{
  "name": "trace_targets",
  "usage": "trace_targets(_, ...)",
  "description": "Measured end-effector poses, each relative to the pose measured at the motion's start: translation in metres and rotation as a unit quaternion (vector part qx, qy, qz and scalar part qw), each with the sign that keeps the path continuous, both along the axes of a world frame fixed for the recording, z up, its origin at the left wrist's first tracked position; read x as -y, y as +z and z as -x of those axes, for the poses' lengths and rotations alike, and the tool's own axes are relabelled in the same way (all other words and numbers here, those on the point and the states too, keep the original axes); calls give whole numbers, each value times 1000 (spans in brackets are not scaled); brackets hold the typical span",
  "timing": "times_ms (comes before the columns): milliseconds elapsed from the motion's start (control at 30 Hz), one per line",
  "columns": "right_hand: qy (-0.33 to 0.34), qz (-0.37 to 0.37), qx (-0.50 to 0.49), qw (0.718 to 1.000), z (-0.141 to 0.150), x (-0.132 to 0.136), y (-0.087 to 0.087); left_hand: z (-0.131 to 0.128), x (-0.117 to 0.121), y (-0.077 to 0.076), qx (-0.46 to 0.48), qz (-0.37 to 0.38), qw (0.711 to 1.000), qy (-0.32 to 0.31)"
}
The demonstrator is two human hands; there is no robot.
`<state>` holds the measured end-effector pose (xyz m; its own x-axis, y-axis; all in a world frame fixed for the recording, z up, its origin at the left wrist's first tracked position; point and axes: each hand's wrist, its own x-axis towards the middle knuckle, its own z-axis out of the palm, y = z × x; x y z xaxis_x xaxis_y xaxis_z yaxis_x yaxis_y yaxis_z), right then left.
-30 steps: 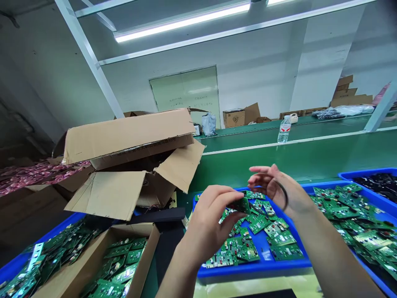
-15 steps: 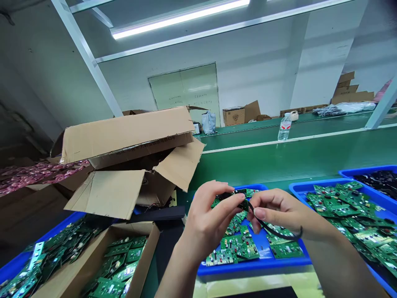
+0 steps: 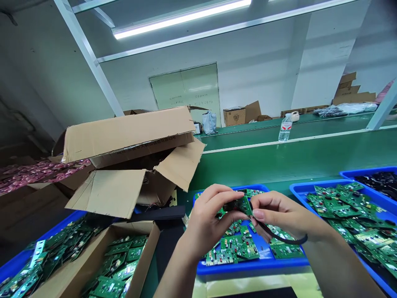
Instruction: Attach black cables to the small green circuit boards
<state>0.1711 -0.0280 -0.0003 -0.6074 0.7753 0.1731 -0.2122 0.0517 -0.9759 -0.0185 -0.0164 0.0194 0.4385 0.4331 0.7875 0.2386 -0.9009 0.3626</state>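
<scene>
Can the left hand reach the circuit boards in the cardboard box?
Probably yes: the cardboard box is near and open-topped, and nothing seems in the way. But the left hand holds a circuit board, so it isn't free.

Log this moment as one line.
left hand: grips circuit board | right hand: at board's edge | black band: under right hand | beneath: blue tray holding loose boards

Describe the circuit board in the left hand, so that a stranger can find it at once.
Look at the blue tray at the lower centre of the picture, where many green boards lie. Above this tray, the left hand pinches one green circuit board, with the right hand at its right edge. Unlike the green boards lying below, it is held up clear of the tray.
</scene>
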Motion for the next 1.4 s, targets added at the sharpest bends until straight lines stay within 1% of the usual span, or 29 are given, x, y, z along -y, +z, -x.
trace_targets(100,10,8,2,1000,0,0,-1,-2,1,2,25,47,998,-32)
trace_targets(167,4,-3,-1,1000,1,0,1,-2,1,3,37,74,996,-40)
trace_targets(267,-33,-45,5,998,3,3,4,-2,2,3,50,127,990,-46)
trace_targets(367,-68,-79,16,994,6,5,6,-2,2,2,74,201,975,-68)
trace_targets(467,-91,-95,-1,991,11,6,5,-2,3,1,118,274,950,-88)
trace_targets(567,-101,-102,-15,990,16,6,1,-4,3,0,159,355,914,-112)
trace_targets(633,-119,-119,0,986,16,6,0,-5,3,0,177,406,887,-131)
trace_targets(700,-157,-153,44,975,16,9,2,-6,3,0,185,433,871,-139)
trace_targets(733,-179,-171,73,966,15,11,4,-6,2,0,185,428,874,-135)
trace_targets(767,-199,-186,101,957,14,13,6,-6,1,0,181,407,887,-122)
trace_targets(800,-218,-199,125,947,13,16,8,-6,1,-1,173,374,906,-101)
trace_targets(867,-247,-219,160,930,11,23,13,-6,-1,-1,149,282,946,-54)
trace_targets(900,-256,-224,170,925,10,26,14,-6,-1,-2,135,234,962,-35)
trace_targets(933,-262,-223,174,923,10,29,15,-7,-1,-3,124,190,974,-21)
trace_targets(1000,-269,-203,166,927,9,33,16,-8,0,-3,112,114,987,-3)
trace_targets(1100,-264,-150,133,944,9,36,15,-11,1,-4,111,30,993,15)
trace_targets(1133,-255,-133,120,950,9,35,14,-12,1,-4,113,17,993,16)
trace_targets(1200,-228,-106,94,963,8,33,13,-12,1,-4,117,19,993,7)
trace_targets(1300,-179,-62,57,980,6,28,10,-12,2,-4,130,72,988,-29)
trace_targets(1400,-120,-27,34,992,4,22,8,-13,3,-5,150,141,976,-75)
